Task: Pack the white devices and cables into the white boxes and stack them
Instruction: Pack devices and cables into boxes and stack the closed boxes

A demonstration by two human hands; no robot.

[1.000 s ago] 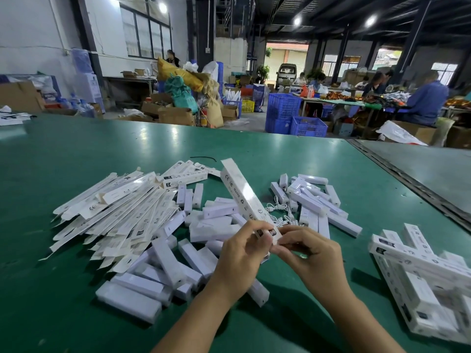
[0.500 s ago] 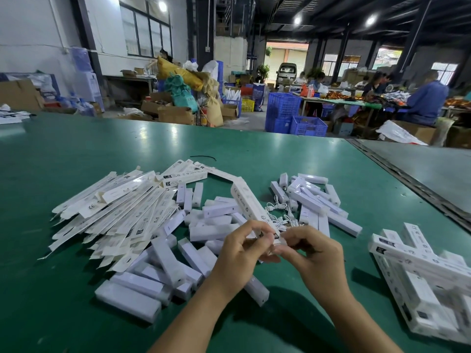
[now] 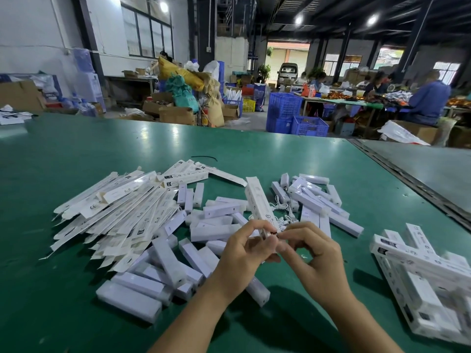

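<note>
A slim, rectangular white cardboard box (image 3: 258, 203) is held tilted over the heap. Its near end is pinched between the left hand (image 3: 244, 253) and the curled fingertips of the right hand (image 3: 316, 253). Left of the box, flat printed cartons (image 3: 122, 207) are fanned out. Smooth, glossy white devices (image 3: 168, 258) are heaped beside and below it, with thin coiled cables (image 3: 283, 215) just right. Packed boxes (image 3: 420, 266) are stacked crosswise well to its right. A sheeny green tabletop (image 3: 76, 149) is seen beneath, and blue lattice crates (image 3: 283, 110) far behind in a dim warehouse.
</note>
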